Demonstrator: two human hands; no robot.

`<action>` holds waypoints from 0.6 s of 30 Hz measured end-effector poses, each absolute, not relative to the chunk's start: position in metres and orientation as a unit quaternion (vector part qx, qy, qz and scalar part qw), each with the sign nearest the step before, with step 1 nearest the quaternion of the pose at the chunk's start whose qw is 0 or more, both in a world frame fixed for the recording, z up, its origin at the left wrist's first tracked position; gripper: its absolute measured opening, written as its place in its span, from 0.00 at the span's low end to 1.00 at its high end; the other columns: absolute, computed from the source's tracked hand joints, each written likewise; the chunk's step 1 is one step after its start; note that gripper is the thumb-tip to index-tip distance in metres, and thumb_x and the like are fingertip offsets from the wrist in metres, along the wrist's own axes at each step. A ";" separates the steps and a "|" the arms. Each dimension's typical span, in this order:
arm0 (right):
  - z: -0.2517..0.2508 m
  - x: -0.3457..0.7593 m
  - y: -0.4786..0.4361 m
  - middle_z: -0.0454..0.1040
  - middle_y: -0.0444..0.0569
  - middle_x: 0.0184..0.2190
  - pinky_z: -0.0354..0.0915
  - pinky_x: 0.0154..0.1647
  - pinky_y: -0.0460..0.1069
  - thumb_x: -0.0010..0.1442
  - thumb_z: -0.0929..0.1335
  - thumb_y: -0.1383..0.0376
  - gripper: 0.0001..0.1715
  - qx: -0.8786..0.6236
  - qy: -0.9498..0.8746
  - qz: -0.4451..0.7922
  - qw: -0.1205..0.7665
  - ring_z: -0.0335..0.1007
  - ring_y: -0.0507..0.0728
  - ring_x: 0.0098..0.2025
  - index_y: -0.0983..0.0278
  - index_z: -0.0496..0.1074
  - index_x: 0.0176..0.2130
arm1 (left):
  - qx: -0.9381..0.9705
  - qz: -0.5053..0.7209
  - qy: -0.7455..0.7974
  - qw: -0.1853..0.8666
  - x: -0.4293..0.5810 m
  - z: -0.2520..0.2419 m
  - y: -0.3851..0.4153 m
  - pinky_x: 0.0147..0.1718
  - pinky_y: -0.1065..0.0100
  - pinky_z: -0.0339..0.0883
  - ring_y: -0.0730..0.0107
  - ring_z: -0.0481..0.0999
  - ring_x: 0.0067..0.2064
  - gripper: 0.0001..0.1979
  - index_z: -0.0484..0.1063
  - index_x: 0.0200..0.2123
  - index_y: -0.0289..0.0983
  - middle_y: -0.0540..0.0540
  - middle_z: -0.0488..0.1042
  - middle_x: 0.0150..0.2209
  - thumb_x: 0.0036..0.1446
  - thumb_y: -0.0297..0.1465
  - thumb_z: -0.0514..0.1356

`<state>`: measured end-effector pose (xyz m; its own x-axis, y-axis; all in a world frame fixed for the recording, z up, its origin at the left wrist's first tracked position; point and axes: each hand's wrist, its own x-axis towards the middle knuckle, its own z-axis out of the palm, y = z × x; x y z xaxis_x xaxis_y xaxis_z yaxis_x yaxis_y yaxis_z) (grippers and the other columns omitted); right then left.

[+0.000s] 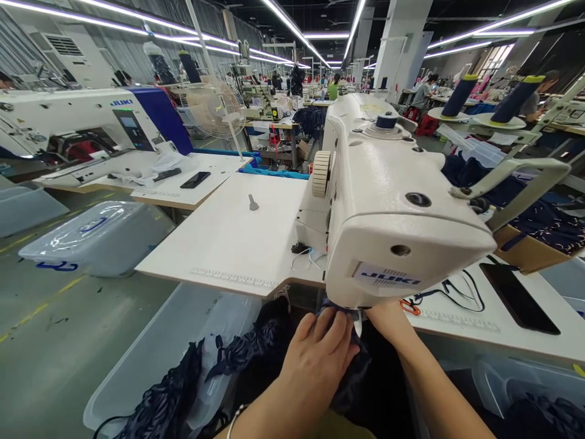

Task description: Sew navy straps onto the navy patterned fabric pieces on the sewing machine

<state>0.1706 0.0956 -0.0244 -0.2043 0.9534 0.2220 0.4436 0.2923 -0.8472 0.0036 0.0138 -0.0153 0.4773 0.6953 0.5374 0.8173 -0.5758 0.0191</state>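
Observation:
A white JUKI sewing machine (393,219) stands right in front of me, its near end above my hands. My left hand (320,353) is closed on dark navy fabric (351,378) under the machine's head, fingers bent and pressed together. The fabric hangs down toward my lap. Behind the machine head, my right hand (381,314) is mostly hidden; only the wrist and the edge of the hand show, so its fingers cannot be seen. A pale pointed part (358,323) of the machine sits between the hands.
Left of the machine, the white tabletop (219,244) bears a small grey metal piece (253,202). Below it, a clear bin (150,360) holds navy garments (169,390). To the right lie a black phone (521,299), an orange tool (410,307) and dark cords (470,289).

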 end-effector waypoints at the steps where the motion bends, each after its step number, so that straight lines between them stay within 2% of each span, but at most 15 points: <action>1: -0.024 0.170 0.098 0.80 0.51 0.39 0.67 0.51 0.55 0.52 0.62 0.64 0.18 -0.496 -0.714 0.317 0.380 0.71 0.62 0.50 0.61 0.77 0.39 | -0.848 -0.254 -0.449 0.127 0.005 -0.015 0.014 0.49 0.61 0.55 0.66 0.71 0.50 0.15 0.69 0.52 0.36 0.46 0.75 0.47 0.69 0.35 0.48; 6: -0.019 0.171 0.106 0.81 0.50 0.36 0.69 0.46 0.57 0.49 0.63 0.66 0.16 -0.490 -0.743 0.290 0.352 0.72 0.65 0.48 0.57 0.77 0.35 | -0.839 -0.258 -0.459 0.139 0.010 -0.014 0.014 0.49 0.62 0.55 0.65 0.71 0.49 0.16 0.70 0.50 0.35 0.45 0.75 0.47 0.69 0.33 0.47; 11: -0.016 0.168 0.107 0.80 0.51 0.37 0.72 0.39 0.56 0.48 0.65 0.65 0.15 -0.517 -0.719 0.263 0.384 0.72 0.67 0.46 0.57 0.77 0.37 | -0.834 -0.265 -0.462 0.142 0.013 -0.014 0.014 0.48 0.62 0.56 0.66 0.71 0.49 0.16 0.71 0.49 0.35 0.45 0.76 0.47 0.69 0.34 0.47; 18: -0.020 0.169 0.106 0.80 0.51 0.36 0.72 0.40 0.58 0.47 0.66 0.64 0.12 -0.515 -0.718 0.256 0.391 0.71 0.68 0.47 0.57 0.76 0.34 | -0.829 -0.267 -0.467 0.151 0.015 -0.017 0.016 0.48 0.63 0.56 0.66 0.72 0.48 0.16 0.71 0.50 0.34 0.45 0.76 0.46 0.68 0.34 0.49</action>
<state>0.1690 0.1062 -0.0197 -0.1629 0.9405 0.2983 0.5393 0.3381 -0.7713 0.0148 0.0158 -0.0165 0.4215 0.6933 0.5846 0.8549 -0.5188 -0.0011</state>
